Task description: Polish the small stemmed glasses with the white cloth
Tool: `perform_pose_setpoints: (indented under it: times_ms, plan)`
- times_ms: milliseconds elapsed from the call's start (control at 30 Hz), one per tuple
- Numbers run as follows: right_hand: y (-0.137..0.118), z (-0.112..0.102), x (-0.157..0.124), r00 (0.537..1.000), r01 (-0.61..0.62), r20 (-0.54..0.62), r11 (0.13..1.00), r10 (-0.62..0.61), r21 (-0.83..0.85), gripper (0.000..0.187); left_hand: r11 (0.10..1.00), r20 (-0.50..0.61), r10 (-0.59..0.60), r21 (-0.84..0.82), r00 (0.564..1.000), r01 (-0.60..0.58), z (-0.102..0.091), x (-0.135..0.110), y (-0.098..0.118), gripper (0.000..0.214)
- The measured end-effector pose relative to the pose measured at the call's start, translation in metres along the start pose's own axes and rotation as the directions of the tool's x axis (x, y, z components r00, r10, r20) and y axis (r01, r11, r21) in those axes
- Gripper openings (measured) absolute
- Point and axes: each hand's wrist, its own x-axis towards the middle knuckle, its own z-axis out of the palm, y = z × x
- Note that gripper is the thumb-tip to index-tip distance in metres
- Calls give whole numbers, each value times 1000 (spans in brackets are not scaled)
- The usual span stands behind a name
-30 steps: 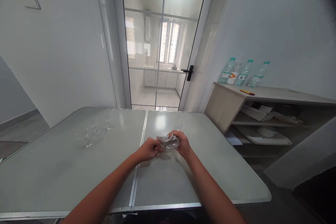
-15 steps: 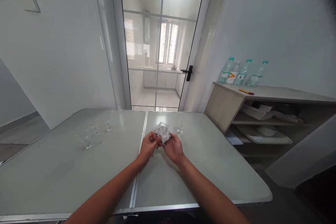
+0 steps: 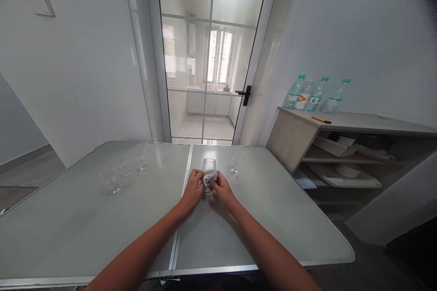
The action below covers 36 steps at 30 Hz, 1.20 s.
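- A clear stemmed glass (image 3: 209,167) stands upright between the two hands, over the middle seam of the table (image 3: 85,232); its bowl rises free above the fingers.
- A small white cloth (image 3: 207,182) is bunched around the lower part of the glass, at the stem, pressed there by both hands.
- The left hand (image 3: 193,187) is curled in from the left, with its fingers closed on the cloth and the stem.
- The right hand (image 3: 220,187) meets it from the right, fingers likewise folded onto the cloth and glass, so the two hands touch or nearly touch around the stem.
- Whether the foot of the glass rests on the table cannot be told, since the hands hide it.
- Both forearms reach forward from the near edge of the table and converge on the glass, with the wrists fairly straight.
- A second glass (image 3: 235,163) stands just beyond and to the right of the right hand, near but apart from it.
- Three more glasses (image 3: 123,169) stand in a loose group on the left half of the table, well apart from the hands.
- Bare tabletop lies all around the hands; the far edge is a little beyond the glass and the right edge is well off.
- A low shelf unit (image 3: 341,122) with water bottles (image 3: 316,94) on top stands to the right of the table.
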Motion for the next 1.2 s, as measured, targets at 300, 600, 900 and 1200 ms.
perform_pose_setpoints:
  times_ms: [300, 600, 900, 1200]
  plan:
    - [-19, -1, -4, 988, -146, 86, 953, 128, 264, 53, 995, 35, 78, -60, 996, -76, -7, 3, 15, 25]
    - [-4, -1, -5, 944, -320, 161, 921, 289, 222, 55, 866, -23, -234, -459, 972, 197, -14, 12, -1, 48]
    - [-7, -5, -6, 988, 118, 146, 860, -50, -497, 27, 912, -107, -180, -391, 978, 126, -5, 7, -1, 51]
    - [-5, 2, -10, 982, 188, 147, 664, -118, -723, 15, 901, -130, -221, -407, 967, 152, -5, 9, -15, 50]
